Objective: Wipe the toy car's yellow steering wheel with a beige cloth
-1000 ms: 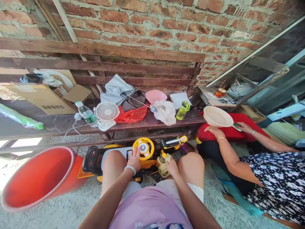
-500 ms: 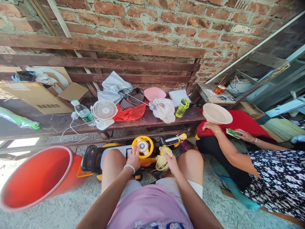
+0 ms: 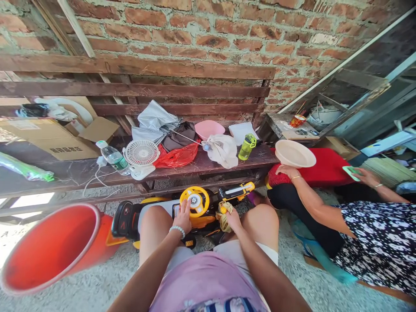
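Note:
My left hand (image 3: 183, 217) rests on the left side of the yellow steering wheel (image 3: 205, 201), its fingers stretched over the rim. The wheel belongs to a yellow and black ride-on toy vehicle (image 3: 203, 225) that stands in front of and between my knees. My right hand (image 3: 232, 219) is closed around a crumpled yellowish cloth (image 3: 224, 223). This cloth wraps partly around a round yellow knob (image 3: 223, 209) to the right of the wheel. A black and yellow toy arm (image 3: 236, 191) reaches out beyond it.
A red bucket (image 3: 95, 242) lies tilted at left. The wooden bench (image 3: 182, 173) carries a fan (image 3: 142, 152), a water bottle (image 3: 114, 158), a green bottle (image 3: 247, 147) and bags. At right, a co-worker's arm (image 3: 312, 203) extends beside a beige basin (image 3: 295, 152); the other hand holds a green-edged object (image 3: 351, 173).
My right hand and the cloth have shifted slightly, and more of the yellow knob shows. My left hand stays on the wheel. The co-worker's hand with the green-edged object has moved right.

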Motion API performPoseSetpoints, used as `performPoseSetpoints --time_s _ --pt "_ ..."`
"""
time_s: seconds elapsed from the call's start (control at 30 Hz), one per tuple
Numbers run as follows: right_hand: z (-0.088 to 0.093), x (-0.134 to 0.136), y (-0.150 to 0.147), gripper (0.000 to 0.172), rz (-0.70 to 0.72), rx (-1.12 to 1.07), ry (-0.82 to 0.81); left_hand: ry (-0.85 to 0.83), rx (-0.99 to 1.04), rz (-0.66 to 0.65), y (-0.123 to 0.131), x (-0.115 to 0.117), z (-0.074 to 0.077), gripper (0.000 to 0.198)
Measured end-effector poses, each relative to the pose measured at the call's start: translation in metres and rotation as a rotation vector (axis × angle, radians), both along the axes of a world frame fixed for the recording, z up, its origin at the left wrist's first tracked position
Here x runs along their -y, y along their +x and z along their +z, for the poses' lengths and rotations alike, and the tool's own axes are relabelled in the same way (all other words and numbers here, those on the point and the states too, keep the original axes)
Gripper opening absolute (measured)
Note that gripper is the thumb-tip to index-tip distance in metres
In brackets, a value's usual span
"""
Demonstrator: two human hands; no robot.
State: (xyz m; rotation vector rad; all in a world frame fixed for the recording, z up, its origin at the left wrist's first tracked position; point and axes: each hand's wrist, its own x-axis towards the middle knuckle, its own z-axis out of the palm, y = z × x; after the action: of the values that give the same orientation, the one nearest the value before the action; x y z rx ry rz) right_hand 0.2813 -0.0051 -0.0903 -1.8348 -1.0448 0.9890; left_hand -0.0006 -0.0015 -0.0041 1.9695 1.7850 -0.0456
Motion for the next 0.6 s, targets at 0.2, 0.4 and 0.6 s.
performPoseSetpoints --time_s 0.2,0.4,0.6 --pt "0.009 0.007 -0.004 0.030 -0.129 -0.065 -0.095 0.007 0.011 -0.005 0.000 0.000 -0.004 0.099" --pt "0.050 0.014 -0.007 0.052 -0.104 -0.593 -0.045 0.008 0.021 0.009 0.000 0.000 -0.003 0.100" --pt "0.051 0.011 -0.012 0.042 -0.043 -0.398 -0.050 -0.009 0.018 0.004 0.001 0.000 0.002 0.097"
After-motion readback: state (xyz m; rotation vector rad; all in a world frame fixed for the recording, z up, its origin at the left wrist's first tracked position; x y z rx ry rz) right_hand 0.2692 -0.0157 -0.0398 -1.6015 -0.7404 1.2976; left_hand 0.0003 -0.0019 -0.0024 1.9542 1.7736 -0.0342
